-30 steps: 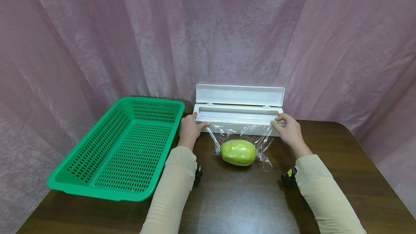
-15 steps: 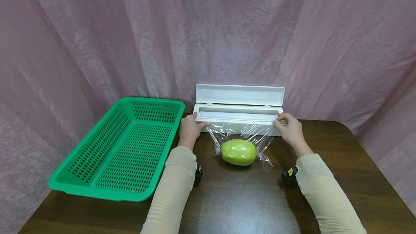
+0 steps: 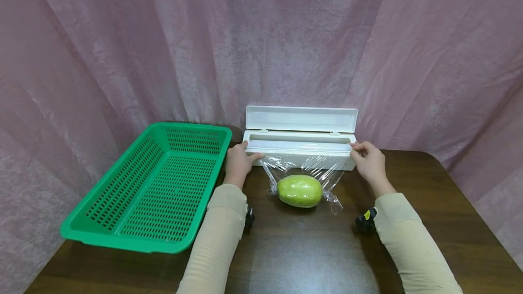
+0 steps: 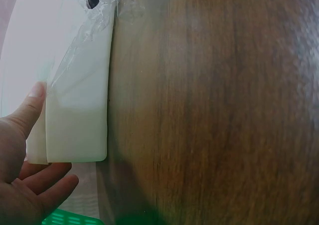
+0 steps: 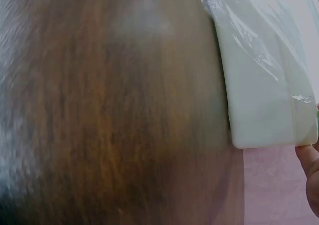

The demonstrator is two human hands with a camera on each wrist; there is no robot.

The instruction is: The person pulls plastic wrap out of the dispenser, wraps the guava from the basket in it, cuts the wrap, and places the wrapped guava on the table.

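Note:
A white cling film dispenser (image 3: pixel 301 120) stands at the back of the table, its hinged lid raised and a film roll (image 3: pixel 300 145) inside. Clear cling film (image 3: pixel 327 163) hangs from its front edge down to a green oblong fruit (image 3: pixel 300 191) that is wrapped in film, with crumpled ends. My left hand (image 3: pixel 238 163) grips the dispenser's left end, thumb on the front strip, fingers round the end. At the right end, my right hand (image 3: pixel 371 163) pinches the small green slide cutter (image 5: pixel 318 114), mostly hidden behind the fingers.
On the left sits a large green plastic basket (image 3: pixel 118 243) with slotted walls, close beside my left forearm. The brown wooden table (image 3: pixel 302 257) runs back to a pink curtain (image 3: pixel 294 35) right behind the dispenser.
My right hand has slid a little to the right along the dispenser's front edge, with the green slide cutter. The left hand, fruit and basket have stayed in place.

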